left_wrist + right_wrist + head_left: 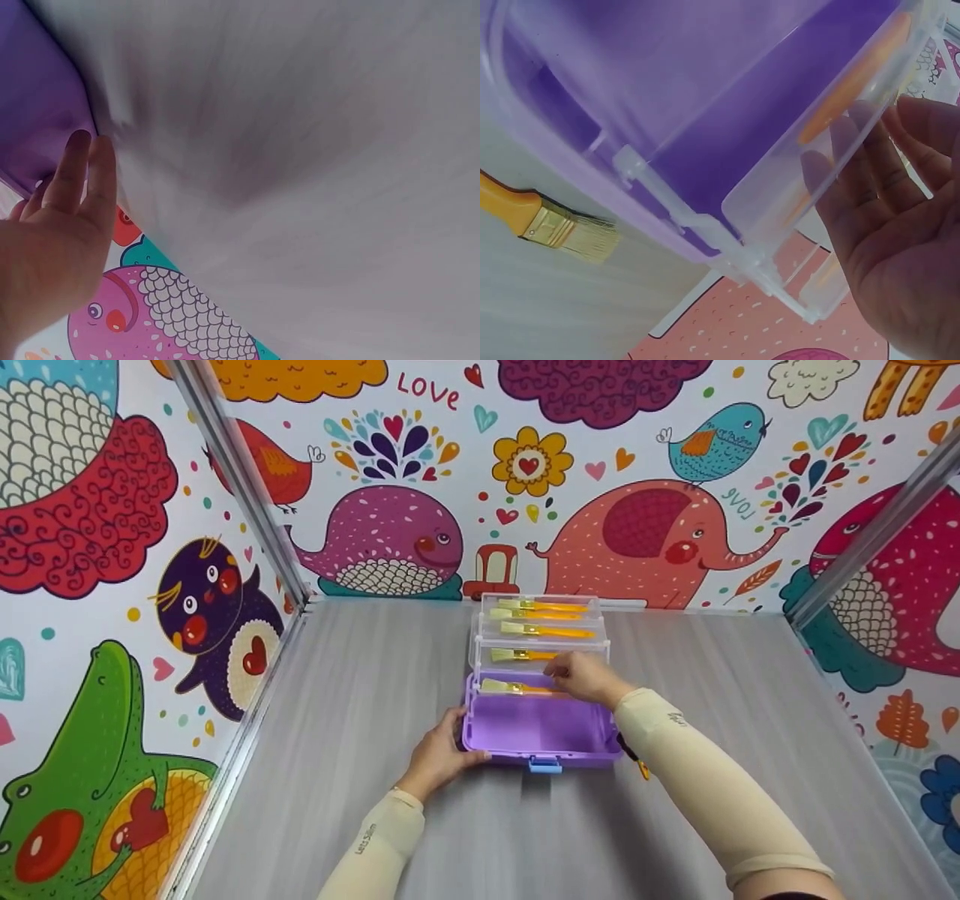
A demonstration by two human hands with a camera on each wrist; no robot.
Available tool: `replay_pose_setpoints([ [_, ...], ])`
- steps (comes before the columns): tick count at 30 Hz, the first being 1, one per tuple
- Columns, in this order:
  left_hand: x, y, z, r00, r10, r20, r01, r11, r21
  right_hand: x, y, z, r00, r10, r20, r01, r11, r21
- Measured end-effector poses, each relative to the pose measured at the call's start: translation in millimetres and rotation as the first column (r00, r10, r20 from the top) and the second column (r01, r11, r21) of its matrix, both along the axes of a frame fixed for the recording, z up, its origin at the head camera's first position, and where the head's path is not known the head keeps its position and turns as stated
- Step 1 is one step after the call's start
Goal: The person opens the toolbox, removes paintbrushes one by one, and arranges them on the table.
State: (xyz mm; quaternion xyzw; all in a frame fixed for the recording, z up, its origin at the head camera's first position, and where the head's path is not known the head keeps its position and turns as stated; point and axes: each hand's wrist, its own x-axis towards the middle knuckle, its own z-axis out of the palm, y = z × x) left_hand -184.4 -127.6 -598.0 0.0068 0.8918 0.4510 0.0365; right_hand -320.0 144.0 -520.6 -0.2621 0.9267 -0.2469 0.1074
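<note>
A purple box [540,727] stands with its clear tiered trays [604,631] raised behind it. Several flat paintbrushes [517,628] with pale bristles and orange handles lie in the trays. My left hand [442,754] braces the box's front left corner, thumb along the front rim. In the left wrist view its straight fingers [75,169] lie against the purple side. My right hand [585,675] grips the rim of a lower tray; in the right wrist view its fingertips [817,161] reach over the clear wall, close by an orange handle [855,82].
Another paintbrush [551,221] with a yellow-orange handle lies on the grey table [360,682] by the box's right side. A blue latch [545,766] juts from the box front. Printed panels [465,510] with cartoon animals stand behind and at both sides.
</note>
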Motion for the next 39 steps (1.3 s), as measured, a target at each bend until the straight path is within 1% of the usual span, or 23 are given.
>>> replay_pose_setpoints([
  [5,0.7,-0.2,0.8,1.0,-0.011,-0.012,0.01,1.0,-0.011,-0.6,-1.7,0.0,1.0,0.005,-0.002,-0.005,1.0,-0.029],
  [8,1.6,0.7,0.7,1.0,-0.019,-0.023,0.018,1.0,-0.019,-1.3,-2.1,0.1,1.0,-0.022,0.017,0.022,1.0,-0.012],
  [11,1.6,1.3,0.2,1.0,-0.019,-0.023,0.018,1.0,-0.015,-1.2,-3.7,2.0,0.996,-0.067,0.065,0.065,0.998,0.025],
  [15,1.2,1.0,0.3,1.0,-0.013,-0.017,0.013,1.0,-0.003,-2.7,-5.0,5.1,0.993,-0.077,0.086,0.073,0.996,0.045],
  [22,0.0,0.1,0.2,1.0,-0.011,-0.001,0.011,1.0,0.0,-6.8,-5.4,5.1,0.992,-0.084,0.09,0.078,0.995,0.065],
  [28,-1.0,-0.7,1.0,1.0,-0.006,0.001,0.006,1.0,0.004,-6.9,-8.3,5.1,0.996,-0.064,0.06,0.059,0.994,0.093],
  [32,-0.8,-0.8,0.5,1.0,-0.009,-0.007,0.009,1.0,0.01,-6.4,-9.2,5.0,0.997,-0.066,0.048,0.06,0.993,0.104],
  [36,-0.5,-0.7,-0.9,1.0,-0.02,-0.025,0.02,1.0,0.019,-5.9,-8.8,6.5,0.995,-0.073,0.064,0.067,0.994,0.091],
  [39,-0.4,-1.0,-1.1,0.999,-0.022,-0.03,0.022,0.999,0.027,-5.8,-9.1,8.7,0.989,-0.108,0.102,0.101,0.992,0.078],
])
